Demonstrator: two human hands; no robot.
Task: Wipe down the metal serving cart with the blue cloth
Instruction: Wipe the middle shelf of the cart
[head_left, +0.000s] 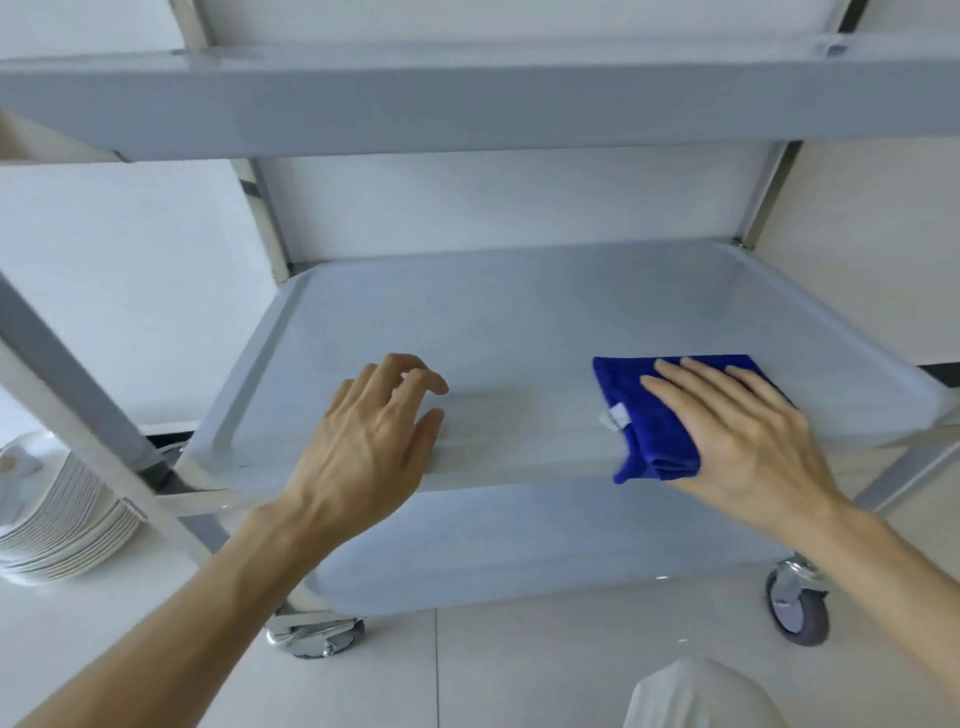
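The metal serving cart (519, 312) fills the view, with a top shelf overhead, a middle shelf in front of me and a lower shelf beneath. A folded blue cloth (636, 410) with a small white tag lies on the right part of the middle shelf. My right hand (737, 436) presses flat on the cloth with straight fingers. My left hand (374, 441) hovers at the middle shelf's front edge, left of centre, fingers loosely curled and holding nothing.
A stack of white plates (62, 525) stands on a white surface at the left, beside the cart's slanted frame leg (67, 384). Caster wheels (800, 603) sit on the pale tiled floor. My knee in white fabric (696, 696) shows at the bottom.
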